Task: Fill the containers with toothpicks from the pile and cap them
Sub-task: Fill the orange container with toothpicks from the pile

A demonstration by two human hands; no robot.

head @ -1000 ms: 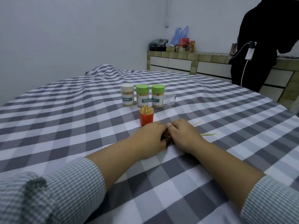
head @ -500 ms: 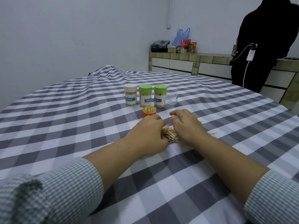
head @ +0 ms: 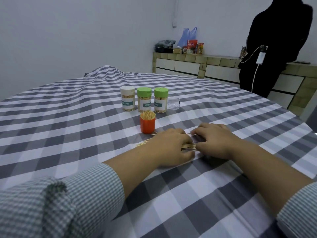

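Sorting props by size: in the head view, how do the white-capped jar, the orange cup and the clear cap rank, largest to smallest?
1. White-capped jar
2. Orange cup, though it sits nearer the camera, so unsure
3. Clear cap

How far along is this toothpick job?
Three capped containers stand full. The orange container is full but uncapped. The left hand and right hand are gathering the toothpick pile. Left: capping it; the clear piece waits, empty.
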